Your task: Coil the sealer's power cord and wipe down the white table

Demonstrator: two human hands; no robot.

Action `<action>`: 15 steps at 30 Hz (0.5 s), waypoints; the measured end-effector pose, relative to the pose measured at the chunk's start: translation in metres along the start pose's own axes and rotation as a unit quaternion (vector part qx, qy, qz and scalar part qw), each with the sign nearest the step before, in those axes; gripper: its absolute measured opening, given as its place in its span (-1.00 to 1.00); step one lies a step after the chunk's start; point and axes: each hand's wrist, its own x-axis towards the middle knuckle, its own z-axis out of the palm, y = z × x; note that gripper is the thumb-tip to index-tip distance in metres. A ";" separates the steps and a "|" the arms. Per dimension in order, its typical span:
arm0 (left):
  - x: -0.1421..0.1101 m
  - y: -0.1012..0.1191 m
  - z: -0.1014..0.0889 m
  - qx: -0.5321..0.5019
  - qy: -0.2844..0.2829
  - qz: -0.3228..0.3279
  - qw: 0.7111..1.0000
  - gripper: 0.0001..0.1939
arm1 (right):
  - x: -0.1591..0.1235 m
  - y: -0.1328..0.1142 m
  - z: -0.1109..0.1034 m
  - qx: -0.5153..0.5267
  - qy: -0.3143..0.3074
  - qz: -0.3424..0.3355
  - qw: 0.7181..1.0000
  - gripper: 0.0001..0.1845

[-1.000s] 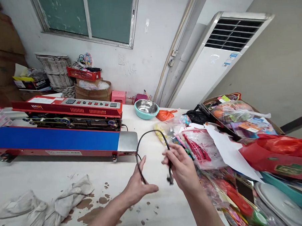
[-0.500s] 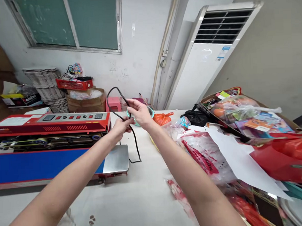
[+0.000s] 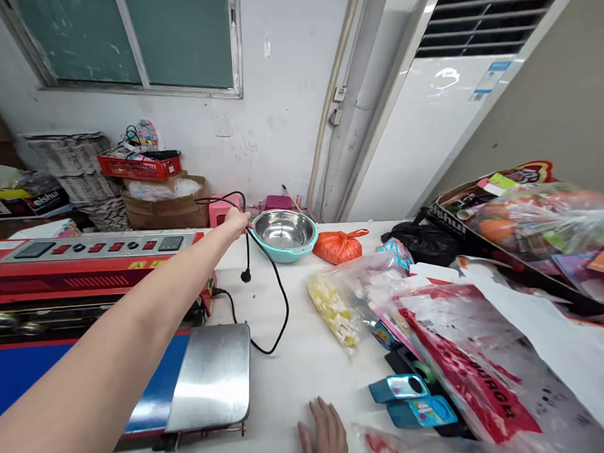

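My left hand [image 3: 237,222] is closed around a looped black power cord [image 3: 285,301], reaching out over the far part of the table. The cord's plug [image 3: 245,276] dangles below that hand. Its other end runs into the side of a red sealing machine [image 3: 103,262] with a blue belt and a steel end plate [image 3: 213,377]. My right hand [image 3: 325,434] rests low on the white table [image 3: 279,394], fingers stretched out, holding nothing. Just right of my left hand stands a steel bowl in a turquoise basin [image 3: 285,235].
An orange plastic bag [image 3: 339,246] sits beside the basin. Along the right lie a bag of yellow-and-white pieces [image 3: 333,312], teal boxes [image 3: 420,411], a printed plastic bag [image 3: 478,366] and a full carton [image 3: 447,223]. A red crate [image 3: 139,167] stands by the wall.
My right hand has let go of the cord and come down to the near table. My left hand still holds the cord, whose plug now hangs free. The view has shifted closer.
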 end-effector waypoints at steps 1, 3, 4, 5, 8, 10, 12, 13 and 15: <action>0.006 -0.005 0.006 0.009 0.006 -0.006 1.000 -0.87 | -0.016 0.010 0.008 -0.033 0.005 -0.019 0.999 -0.52; 0.013 -0.012 0.015 0.020 0.009 -0.007 1.000 -0.89 | -0.032 0.019 0.016 -0.068 -0.005 -0.048 0.997 -0.50; 0.015 -0.013 0.018 0.023 0.004 -0.002 1.000 -0.89 | -0.034 0.020 0.016 -0.068 -0.017 -0.052 0.996 -0.46; 0.015 -0.013 0.019 0.024 -0.006 0.005 1.000 -0.89 | -0.032 0.019 0.014 -0.058 -0.031 -0.051 0.997 -0.42; 0.006 -0.002 0.015 0.030 -0.047 0.027 0.998 -0.85 | -0.002 0.000 0.002 0.023 -0.073 0.011 0.997 -0.41; -0.005 0.008 0.009 0.039 -0.073 0.038 0.996 -0.86 | 0.034 -0.030 -0.005 0.119 -0.094 0.092 0.984 -0.33; -0.017 0.015 0.003 0.053 -0.093 0.042 0.993 -0.86 | 0.076 -0.072 -0.011 0.231 -0.116 0.131 0.957 -0.18; -0.023 0.017 0.001 0.060 -0.100 0.040 0.992 -0.86 | 0.096 -0.094 -0.014 0.282 -0.144 0.095 0.944 -0.13; -0.029 0.017 -0.001 0.074 -0.103 0.030 0.991 -0.87 | 0.129 -0.132 -0.016 0.338 -0.225 0.037 0.913 -0.24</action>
